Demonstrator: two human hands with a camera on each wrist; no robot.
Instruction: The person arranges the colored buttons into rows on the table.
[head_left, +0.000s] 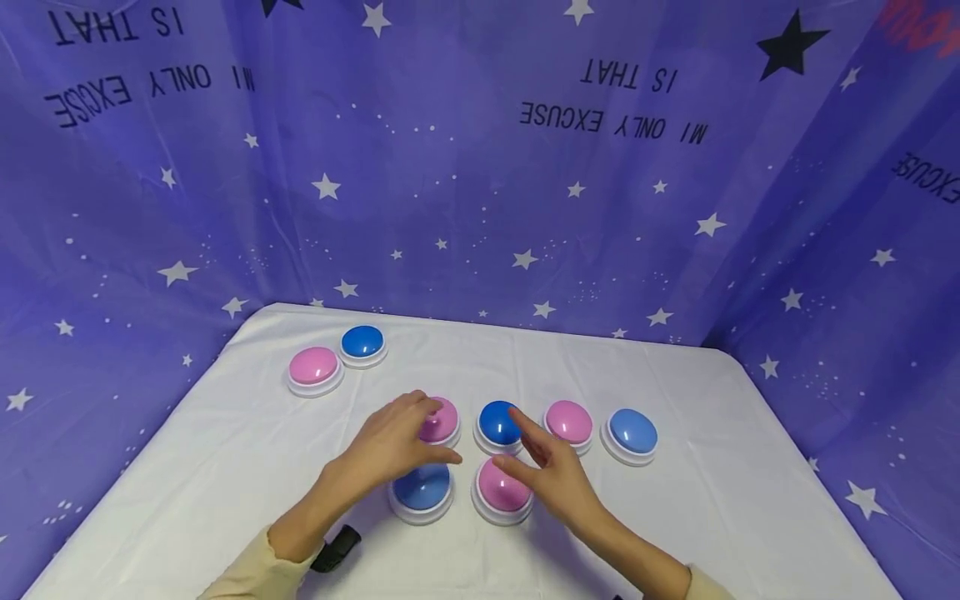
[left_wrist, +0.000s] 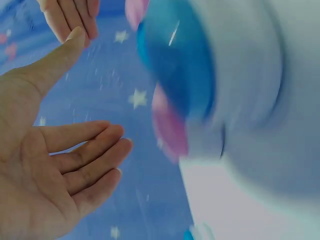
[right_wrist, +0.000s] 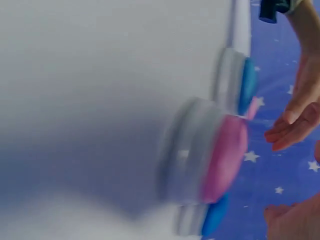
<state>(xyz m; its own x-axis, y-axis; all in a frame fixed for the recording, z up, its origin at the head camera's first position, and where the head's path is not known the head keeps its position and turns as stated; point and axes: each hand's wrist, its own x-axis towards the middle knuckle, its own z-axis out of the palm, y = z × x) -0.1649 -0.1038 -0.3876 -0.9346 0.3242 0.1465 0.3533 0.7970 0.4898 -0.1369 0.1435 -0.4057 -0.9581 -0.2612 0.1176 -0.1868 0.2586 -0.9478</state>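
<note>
My left hand [head_left: 393, 442] hovers with loose, nearly straight fingers over the pink dome button [head_left: 442, 421] in the middle row; its grip is wide and holds nothing, which the left wrist view confirms with an open palm. My right hand [head_left: 551, 467] is open too, forefinger stretched toward the dark blue dome button [head_left: 497, 423], thumb above the near pink button [head_left: 501, 487]. I cannot tell whether either fingertip is touching a dome yet. The near blue button [head_left: 422, 489] sits just below my left palm. All of these stand close together on the white worktop [head_left: 225, 467].

To do this well, I judge I should come straight down on the crown of each dome, not its sloped edge, so the white base doesn't skid on the cloth. I should keep my palms lifted, since the neighbours are close enough to press by accident.
</note>
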